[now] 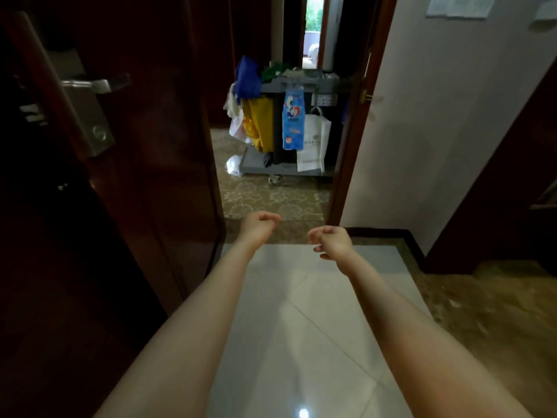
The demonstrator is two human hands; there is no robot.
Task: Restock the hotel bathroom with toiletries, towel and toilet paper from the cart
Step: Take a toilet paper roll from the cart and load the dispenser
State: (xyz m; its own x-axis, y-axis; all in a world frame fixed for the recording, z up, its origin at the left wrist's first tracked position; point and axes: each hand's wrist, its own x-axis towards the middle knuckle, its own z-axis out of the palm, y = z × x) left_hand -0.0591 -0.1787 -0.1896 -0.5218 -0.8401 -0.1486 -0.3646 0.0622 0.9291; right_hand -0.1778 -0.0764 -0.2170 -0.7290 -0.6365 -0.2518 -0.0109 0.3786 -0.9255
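A grey housekeeping cart [256, 165] stands in the corridor beyond the open doorway. A yellow bag [259, 125], a blue printed pack [293, 122] and a white paper bag [313, 144] hang on its near side. Blue and green cloths [247, 78] lie heaped on top. Both my arms reach forward over the pale floor tiles. My left hand [258, 226] and my right hand [331, 241] hold nothing, fingers loosely curled, well short of the cart.
A dark wooden door [144, 140] with a metal lever handle [96, 84] stands open on the left. The door frame [352, 125] and a white wall [437, 116] bound the right. Patterned carpet [271, 197] lies past the threshold.
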